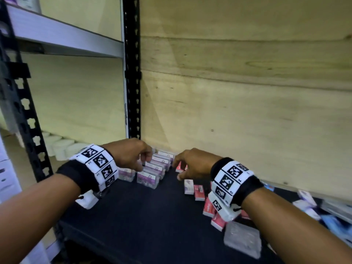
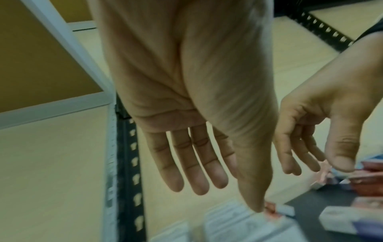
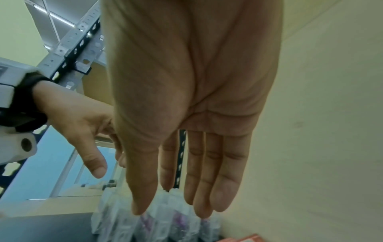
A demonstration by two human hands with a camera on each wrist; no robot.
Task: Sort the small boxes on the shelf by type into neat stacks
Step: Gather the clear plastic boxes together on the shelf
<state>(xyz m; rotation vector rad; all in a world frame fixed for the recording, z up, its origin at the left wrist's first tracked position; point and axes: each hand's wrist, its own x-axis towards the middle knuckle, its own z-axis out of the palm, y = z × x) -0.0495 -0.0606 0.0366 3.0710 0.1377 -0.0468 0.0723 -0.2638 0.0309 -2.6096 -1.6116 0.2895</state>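
Observation:
A row of clear boxes with purple labels (image 1: 156,168) stands at the back of the black shelf (image 1: 142,216). My left hand (image 1: 144,161) hovers over the row's left side with straight fingers, holding nothing; its thumb tip (image 2: 257,209) is just above a box (image 2: 238,222). My right hand (image 1: 180,168) is beside the row's right end, fingers (image 3: 207,196) straight and empty above the purple boxes (image 3: 176,224). Red boxes (image 1: 199,192) and a white-purple box (image 1: 189,186) lie scattered under my right wrist.
A plywood wall (image 1: 247,92) closes the back. A black slotted post (image 1: 133,73) stands at the back left. A clear plastic case (image 1: 242,241) lies front right. More white and blue boxes (image 1: 308,202) sit far right. White round tubs (image 1: 61,147) fill the neighbouring shelf.

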